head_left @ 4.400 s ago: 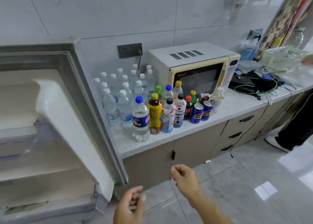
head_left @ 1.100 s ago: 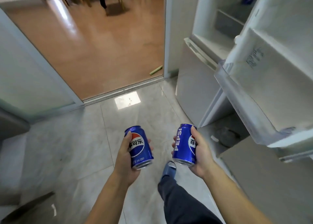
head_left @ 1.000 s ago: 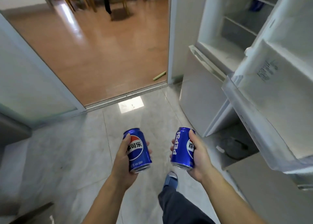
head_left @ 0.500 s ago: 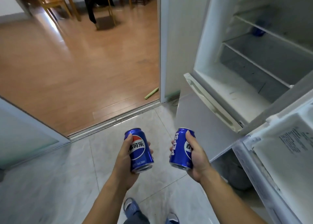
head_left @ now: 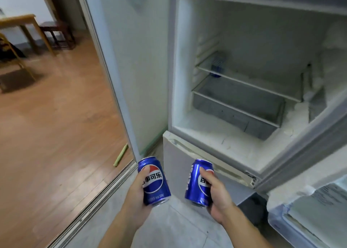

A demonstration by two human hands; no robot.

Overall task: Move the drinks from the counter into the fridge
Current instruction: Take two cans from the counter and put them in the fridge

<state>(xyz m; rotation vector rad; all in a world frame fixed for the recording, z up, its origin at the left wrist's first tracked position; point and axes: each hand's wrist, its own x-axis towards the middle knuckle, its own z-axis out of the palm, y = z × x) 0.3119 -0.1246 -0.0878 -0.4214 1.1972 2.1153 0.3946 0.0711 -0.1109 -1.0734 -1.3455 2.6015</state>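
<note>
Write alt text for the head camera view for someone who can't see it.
A person's left hand and right hand each grip an upright blue Pepsi can, the left can and the right can, held before an open fridge. A small blue item sits far back on the upper glass shelf. A doorway on the left shows a wooden floor.

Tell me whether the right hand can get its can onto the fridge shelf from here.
Probably yes: the fridge door stands open, the shelf shows bare space, and nothing lies between it and the right hand holding its can.
</note>
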